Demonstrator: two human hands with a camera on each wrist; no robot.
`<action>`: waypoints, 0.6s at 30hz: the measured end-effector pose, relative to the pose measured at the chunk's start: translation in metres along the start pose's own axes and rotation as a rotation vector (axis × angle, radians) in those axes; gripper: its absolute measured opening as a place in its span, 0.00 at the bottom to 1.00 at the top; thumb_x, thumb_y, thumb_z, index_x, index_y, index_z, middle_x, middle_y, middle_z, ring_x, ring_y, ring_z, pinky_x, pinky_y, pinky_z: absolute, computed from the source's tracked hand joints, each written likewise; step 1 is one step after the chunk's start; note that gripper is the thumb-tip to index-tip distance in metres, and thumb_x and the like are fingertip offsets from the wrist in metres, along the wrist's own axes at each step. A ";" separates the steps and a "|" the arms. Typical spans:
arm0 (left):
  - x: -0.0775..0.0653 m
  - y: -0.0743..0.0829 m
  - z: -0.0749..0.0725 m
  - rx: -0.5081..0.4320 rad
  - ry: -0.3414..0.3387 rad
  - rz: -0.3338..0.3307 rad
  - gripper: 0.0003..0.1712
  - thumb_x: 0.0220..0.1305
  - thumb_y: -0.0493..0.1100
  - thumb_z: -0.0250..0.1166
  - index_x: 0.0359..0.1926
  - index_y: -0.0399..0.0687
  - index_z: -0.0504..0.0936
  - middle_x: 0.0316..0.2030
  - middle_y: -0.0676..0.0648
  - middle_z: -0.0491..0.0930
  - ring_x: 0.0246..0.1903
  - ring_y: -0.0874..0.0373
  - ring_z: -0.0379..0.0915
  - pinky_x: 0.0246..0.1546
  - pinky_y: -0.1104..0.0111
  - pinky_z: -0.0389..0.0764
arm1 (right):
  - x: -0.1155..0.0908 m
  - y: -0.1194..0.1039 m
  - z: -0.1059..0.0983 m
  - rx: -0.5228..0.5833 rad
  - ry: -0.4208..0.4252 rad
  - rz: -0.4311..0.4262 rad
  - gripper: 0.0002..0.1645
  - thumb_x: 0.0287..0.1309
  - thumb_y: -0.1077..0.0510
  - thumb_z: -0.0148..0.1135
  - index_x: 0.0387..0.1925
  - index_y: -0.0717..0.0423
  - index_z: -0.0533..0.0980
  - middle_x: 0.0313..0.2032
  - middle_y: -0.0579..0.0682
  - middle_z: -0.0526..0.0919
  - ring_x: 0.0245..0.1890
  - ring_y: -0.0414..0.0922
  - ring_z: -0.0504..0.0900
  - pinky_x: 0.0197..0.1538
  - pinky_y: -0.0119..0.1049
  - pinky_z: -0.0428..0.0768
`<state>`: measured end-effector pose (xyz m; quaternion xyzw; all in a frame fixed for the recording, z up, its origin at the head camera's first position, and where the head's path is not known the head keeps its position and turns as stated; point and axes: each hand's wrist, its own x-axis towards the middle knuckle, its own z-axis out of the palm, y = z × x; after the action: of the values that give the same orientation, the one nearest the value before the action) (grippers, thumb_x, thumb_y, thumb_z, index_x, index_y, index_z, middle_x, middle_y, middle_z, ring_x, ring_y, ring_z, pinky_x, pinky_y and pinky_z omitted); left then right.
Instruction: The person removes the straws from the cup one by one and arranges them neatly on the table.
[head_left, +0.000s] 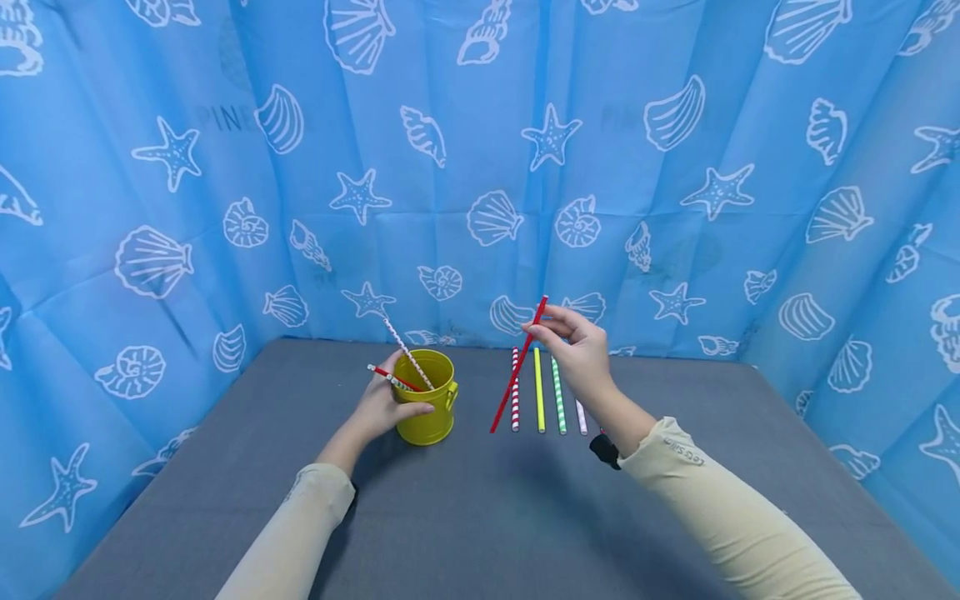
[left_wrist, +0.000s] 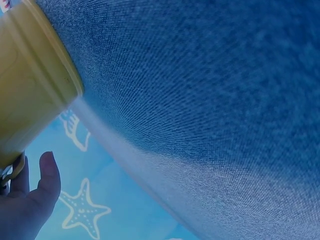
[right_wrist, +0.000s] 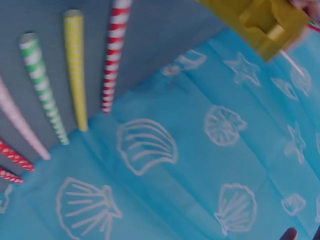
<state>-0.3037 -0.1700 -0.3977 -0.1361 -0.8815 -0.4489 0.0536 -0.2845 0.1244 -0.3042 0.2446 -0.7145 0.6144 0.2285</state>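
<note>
My left hand (head_left: 381, 402) holds a yellow metal bucket (head_left: 426, 427) by its left side, thumb across the front. Paper straws lean in the bucket: a white patterned straw (head_left: 403, 348) points up, and a red one (head_left: 384, 372) with a striped one slants over the left rim. My right hand (head_left: 581, 350) pinches a red straw (head_left: 517, 375) near its top between thumb and fingers. That straw hangs tilted over the row of straws. In the left wrist view, the bucket (left_wrist: 35, 75) fills the upper left, with part of a hand (left_wrist: 30, 200) below it.
On the grey tabletop (head_left: 480, 517) lie a red-and-white striped straw (right_wrist: 115, 50), a yellow straw (right_wrist: 75, 70), a green-striped straw (right_wrist: 44, 87), a pale pink straw (right_wrist: 20, 120) and red dotted straws (right_wrist: 16, 157). A blue shell-print curtain (head_left: 465, 167) stands behind the table.
</note>
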 end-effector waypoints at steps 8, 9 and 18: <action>0.001 0.000 0.001 -0.007 -0.012 -0.021 0.63 0.50 0.50 0.77 0.75 0.39 0.45 0.69 0.33 0.57 0.67 0.38 0.55 0.66 0.45 0.57 | -0.019 0.028 -0.007 -0.054 -0.128 0.187 0.14 0.59 0.68 0.64 0.45 0.69 0.74 0.39 0.64 0.85 0.35 0.36 0.83 0.44 0.30 0.81; 0.001 -0.001 0.001 -0.005 -0.013 -0.020 0.63 0.50 0.50 0.77 0.74 0.38 0.45 0.69 0.33 0.57 0.67 0.38 0.55 0.66 0.45 0.57 | -0.021 0.031 -0.008 -0.058 -0.148 0.198 0.13 0.59 0.68 0.64 0.44 0.70 0.75 0.39 0.63 0.85 0.35 0.37 0.83 0.43 0.31 0.81; 0.001 -0.002 0.001 -0.021 -0.010 -0.033 0.61 0.51 0.50 0.76 0.74 0.39 0.45 0.69 0.33 0.56 0.67 0.38 0.54 0.66 0.44 0.57 | -0.041 0.053 -0.013 -0.129 -0.301 0.319 0.19 0.59 0.65 0.66 0.51 0.69 0.77 0.42 0.60 0.83 0.38 0.45 0.81 0.41 0.32 0.81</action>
<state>-0.3055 -0.1701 -0.3992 -0.1244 -0.8791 -0.4584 0.0402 -0.2858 0.1468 -0.3682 0.2023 -0.8081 0.5522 0.0346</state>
